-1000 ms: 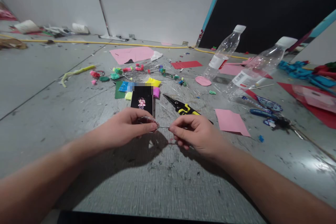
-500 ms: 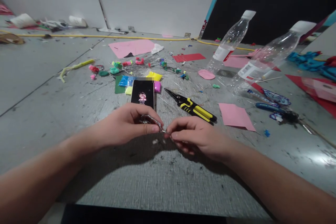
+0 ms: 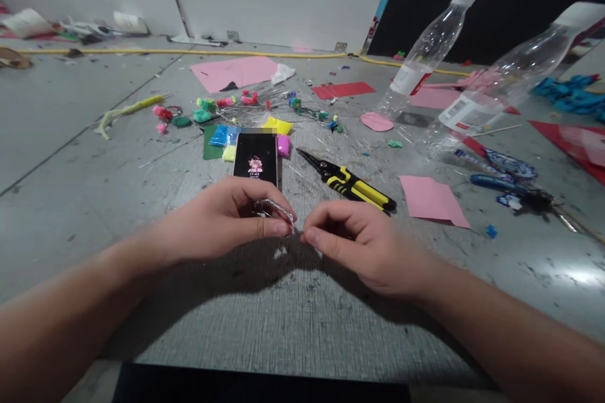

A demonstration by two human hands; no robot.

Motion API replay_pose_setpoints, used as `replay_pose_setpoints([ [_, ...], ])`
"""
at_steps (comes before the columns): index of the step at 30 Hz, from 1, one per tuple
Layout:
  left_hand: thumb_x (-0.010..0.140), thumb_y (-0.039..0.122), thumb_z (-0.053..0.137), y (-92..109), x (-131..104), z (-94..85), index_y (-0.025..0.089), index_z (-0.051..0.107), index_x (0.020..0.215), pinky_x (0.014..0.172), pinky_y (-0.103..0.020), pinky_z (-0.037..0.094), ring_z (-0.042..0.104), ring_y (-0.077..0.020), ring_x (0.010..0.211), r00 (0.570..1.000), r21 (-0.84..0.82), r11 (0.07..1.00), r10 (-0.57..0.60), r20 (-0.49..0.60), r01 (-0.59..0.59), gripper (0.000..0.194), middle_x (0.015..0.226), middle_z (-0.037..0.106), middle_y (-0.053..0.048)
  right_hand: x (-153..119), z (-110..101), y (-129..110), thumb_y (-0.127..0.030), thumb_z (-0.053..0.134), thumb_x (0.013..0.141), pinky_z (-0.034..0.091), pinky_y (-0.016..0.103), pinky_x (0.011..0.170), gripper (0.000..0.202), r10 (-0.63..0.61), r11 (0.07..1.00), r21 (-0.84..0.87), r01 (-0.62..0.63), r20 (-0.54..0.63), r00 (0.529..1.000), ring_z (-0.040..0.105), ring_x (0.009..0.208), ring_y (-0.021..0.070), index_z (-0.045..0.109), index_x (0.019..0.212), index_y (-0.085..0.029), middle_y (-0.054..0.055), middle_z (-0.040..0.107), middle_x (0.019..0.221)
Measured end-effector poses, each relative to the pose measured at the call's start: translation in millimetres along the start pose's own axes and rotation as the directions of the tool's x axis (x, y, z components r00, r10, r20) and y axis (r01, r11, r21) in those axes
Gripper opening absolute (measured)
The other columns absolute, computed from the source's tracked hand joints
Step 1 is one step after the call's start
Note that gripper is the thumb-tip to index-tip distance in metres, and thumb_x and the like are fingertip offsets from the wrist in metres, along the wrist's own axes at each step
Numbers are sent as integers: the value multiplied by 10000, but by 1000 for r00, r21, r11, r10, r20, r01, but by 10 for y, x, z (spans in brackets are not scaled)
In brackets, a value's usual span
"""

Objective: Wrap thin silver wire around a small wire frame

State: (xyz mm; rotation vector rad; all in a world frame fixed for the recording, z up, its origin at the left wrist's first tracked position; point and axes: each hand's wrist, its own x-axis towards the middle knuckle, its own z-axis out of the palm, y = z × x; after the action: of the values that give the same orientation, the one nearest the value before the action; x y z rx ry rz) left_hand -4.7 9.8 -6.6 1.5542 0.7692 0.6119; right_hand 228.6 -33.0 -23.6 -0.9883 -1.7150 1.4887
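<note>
Gripped in the left hand (image 3: 236, 217), the silvery wire loop (image 3: 273, 205) looks light and bendable, best held near its end, which the right hand (image 3: 371, 245) appears to pinch

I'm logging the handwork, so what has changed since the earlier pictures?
The right hand has come closer to the left hand, a narrow gap between them; whether it pinches anything is unclear. The yellow pliers, partly covered at first, now show more fully. Unchanged: the left hand holds the silvery wire loop; the phone and pliers lie in place.

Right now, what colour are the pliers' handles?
Yellow and black handles, clearest in the head view.
</note>
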Motion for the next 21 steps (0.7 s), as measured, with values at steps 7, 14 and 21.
replay_pose_setpoints([
  [7,782,88,906,-36,-17,47,190,816,865,662,-133,534,694,-73,701,989,-251,959,-105,105,129,160,779,797,29,-25,11,-27,-269,667,934,387,251,546,151,-79,995,61,76,45,996,464,603,114,622,808,-200,-35,550,685],
  [14,750,100,916,-1,-41,66,186,781,815,685,-228,572,710,-133,714,992,-187,975,-107,60,117,172,792,779,0,-47,12,-83,-255,651,939,389,262,539,148,-86,995,-44,87,38,996,500,593,124,629,799,-213,-25,582,673],
  [21,789,20,746,77,-71,31,179,725,628,743,-215,563,712,-126,818,985,143,978,162,-58,-152,227,1018,774,-46,-83,28,-49,-159,616,957,399,260,572,173,-363,884,-350,311,-90,928,520,607,108,646,793,-204,-24,611,689],
])
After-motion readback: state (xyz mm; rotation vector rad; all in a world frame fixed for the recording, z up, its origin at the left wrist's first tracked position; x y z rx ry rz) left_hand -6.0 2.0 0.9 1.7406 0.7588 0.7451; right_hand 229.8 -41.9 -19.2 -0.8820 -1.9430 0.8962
